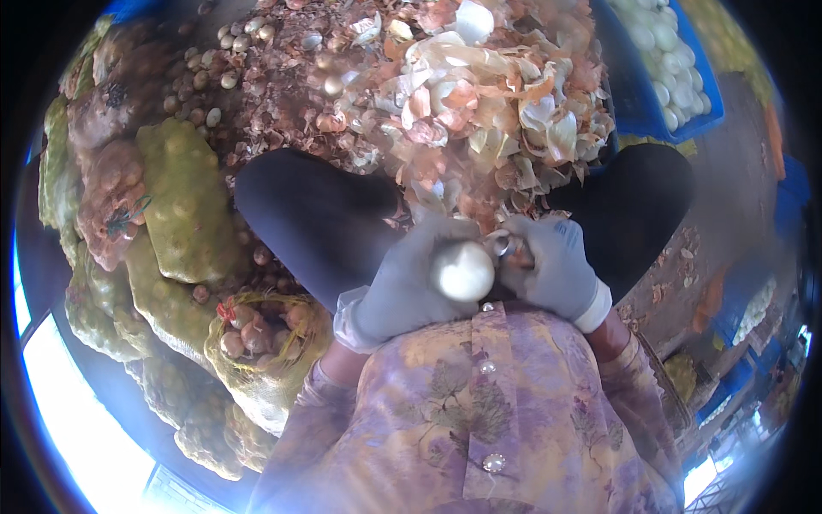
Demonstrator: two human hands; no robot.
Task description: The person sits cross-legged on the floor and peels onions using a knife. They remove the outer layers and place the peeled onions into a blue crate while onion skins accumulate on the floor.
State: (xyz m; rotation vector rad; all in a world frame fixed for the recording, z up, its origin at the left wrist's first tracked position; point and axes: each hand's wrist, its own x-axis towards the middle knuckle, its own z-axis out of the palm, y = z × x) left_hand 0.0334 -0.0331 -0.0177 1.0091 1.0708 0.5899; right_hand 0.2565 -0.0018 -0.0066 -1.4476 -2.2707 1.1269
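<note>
My left hand (404, 286), in a pale grey glove, is closed around a peeled white onion (465, 271) close to my shirt front. Just right of it, my right hand (551, 263), gloved too, is curled around a small tool of which only a shiny metal part (501, 246) shows between the fingers; its kind cannot be told. The metal part is close beside the onion. A big heap of onion skins (475, 96) lies right before my hands, between my dark-trousered knees.
Unpeeled onions (241, 43) lie among skins at the upper left. Yellow mesh sacks (186, 205) of onions line the left side, one open sack (270, 366) near my left knee. A blue crate (697, 125) of peeled onions stands at the upper right.
</note>
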